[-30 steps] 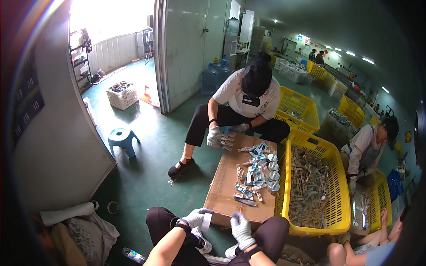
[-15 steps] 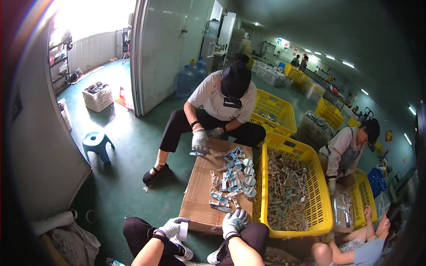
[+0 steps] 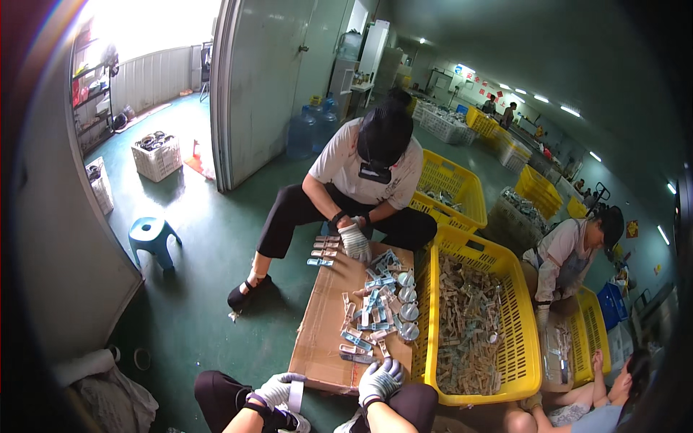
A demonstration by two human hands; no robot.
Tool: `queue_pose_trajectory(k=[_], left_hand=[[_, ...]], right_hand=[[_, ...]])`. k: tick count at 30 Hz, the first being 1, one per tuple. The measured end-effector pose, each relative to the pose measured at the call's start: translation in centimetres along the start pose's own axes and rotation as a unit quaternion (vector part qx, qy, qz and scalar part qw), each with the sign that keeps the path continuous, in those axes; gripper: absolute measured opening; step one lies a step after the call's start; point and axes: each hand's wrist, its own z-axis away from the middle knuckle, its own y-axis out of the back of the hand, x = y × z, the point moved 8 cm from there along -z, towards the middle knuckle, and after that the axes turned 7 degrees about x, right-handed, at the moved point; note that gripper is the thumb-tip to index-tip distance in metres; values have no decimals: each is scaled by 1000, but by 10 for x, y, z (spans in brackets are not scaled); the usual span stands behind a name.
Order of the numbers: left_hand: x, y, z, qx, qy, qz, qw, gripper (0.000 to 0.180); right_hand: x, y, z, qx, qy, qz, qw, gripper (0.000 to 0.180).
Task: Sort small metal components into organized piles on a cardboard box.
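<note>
Brown corrugated cardboard, a flat sheet [image 3: 328, 325], is lying on the green floor and carrying a scatter of small blue and silver packets [image 3: 375, 310]. The packets are crowding its right edge, leaving the left half bare. At the near edge, the person's right hand [image 3: 380, 378], in a white knit glove, is resting with fingers curled down just beside the nearest packets; whether it is gripping one cannot be told. The left hand [image 3: 278, 390], also gloved, is hovering just off the near left corner, closed round a small flat white piece [image 3: 295, 395]. A long yellow plastic mesh crate [image 3: 523, 353] full of pale packets is touching the cardboard's right edge. At the far edge, a seated person in a white shirt [image 3: 368, 169] is pressing a gloved hand [image 3: 355, 242] beside a short row of packets [image 3: 323, 249]. A blue plastic stool [image 3: 150, 234] is standing well apart on open floor to the left.
</note>
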Motion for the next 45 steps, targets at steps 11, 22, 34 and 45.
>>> queue_pose_trajectory(k=[11, 22, 34, 45], left_hand=[[-4, -5, -1, -5, 11, 14, 1000, 23], [-3, 7, 1, -9, -13, -33, 999, 28], [11, -9, 4, 3, 0, -15, 1000, 24], [10, -12, 6, 11, 23, 17, 1000, 26]], right_hand=[[1, 2, -2, -8, 0, 16, 1000, 37], [-8, 4, 1, -20, 6, 5, 1000, 37], [-11, -5, -12, -46, 75, -31, 996, 34], [-9, -3, -14, -49, 77, -39, 995, 33]])
